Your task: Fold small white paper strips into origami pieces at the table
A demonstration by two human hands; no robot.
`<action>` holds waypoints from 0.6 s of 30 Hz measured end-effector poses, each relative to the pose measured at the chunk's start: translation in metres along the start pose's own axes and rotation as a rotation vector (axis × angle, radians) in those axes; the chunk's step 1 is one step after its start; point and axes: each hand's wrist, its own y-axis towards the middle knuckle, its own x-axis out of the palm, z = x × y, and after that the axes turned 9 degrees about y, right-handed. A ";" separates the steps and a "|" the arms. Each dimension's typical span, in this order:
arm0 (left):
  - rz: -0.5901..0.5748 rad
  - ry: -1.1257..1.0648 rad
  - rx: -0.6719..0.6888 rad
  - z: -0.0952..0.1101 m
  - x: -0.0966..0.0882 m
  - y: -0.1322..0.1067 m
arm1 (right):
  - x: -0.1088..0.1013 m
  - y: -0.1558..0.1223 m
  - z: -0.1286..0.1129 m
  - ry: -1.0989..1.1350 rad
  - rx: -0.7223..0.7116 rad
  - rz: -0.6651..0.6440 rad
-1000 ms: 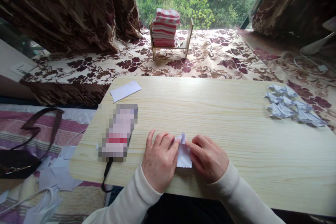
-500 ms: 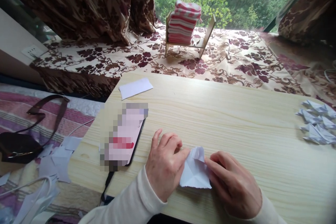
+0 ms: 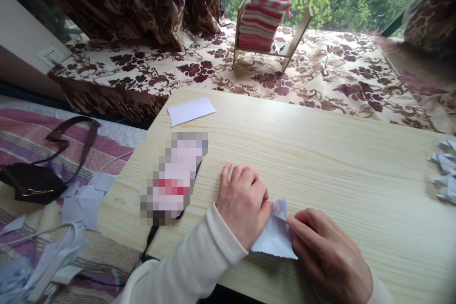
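A partly folded piece of white paper (image 3: 277, 237) lies on the pale wooden table, its near edge ragged and its upper part creased into a raised flap. My left hand (image 3: 244, 202) is at its upper left, thumb on the flap and the other fingers curled against the tabletop. At the right edge of the paper, my right hand (image 3: 329, 251) pinches it between thumb and forefinger. The undersides of the fingers are hidden. Left of my hands lies a phone (image 3: 174, 180) with a blurred screen and a cable.
A flat white paper strip (image 3: 191, 111) lies at the table's far left. Several folded paper pieces (image 3: 445, 171) sit at the right edge. Loose paper scraps (image 3: 83, 204) and a dark bag (image 3: 32, 183) rest on the bed. Beyond the table, a small rack (image 3: 263, 51) holds striped cloths.
The view has shifted slightly to the right. My left hand has moved over the top of the paper, covering more of its upper left. My right hand keeps its pinch.
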 end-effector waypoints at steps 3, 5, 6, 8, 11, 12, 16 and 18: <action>0.017 0.004 0.004 0.002 0.002 -0.001 | -0.002 0.002 0.000 -0.014 -0.066 -0.029; 0.039 0.015 0.003 0.001 0.004 -0.001 | -0.004 0.004 0.000 -0.019 -0.086 -0.017; 0.056 0.020 0.004 0.001 0.004 -0.002 | -0.004 0.005 0.001 -0.023 -0.089 -0.012; 0.101 0.025 0.023 -0.002 0.006 -0.005 | -0.005 0.005 0.002 -0.030 -0.095 -0.018; 0.172 0.048 0.142 -0.008 0.008 -0.011 | -0.005 0.005 0.002 -0.027 -0.105 -0.051; 0.179 0.069 0.201 -0.010 0.008 -0.012 | -0.004 0.005 0.001 -0.023 -0.089 -0.050; 0.140 0.157 0.357 -0.014 0.009 -0.014 | -0.003 0.006 -0.004 -0.009 0.007 -0.021; 0.142 0.175 0.358 -0.017 0.006 -0.013 | -0.003 0.007 -0.006 -0.011 -0.003 -0.025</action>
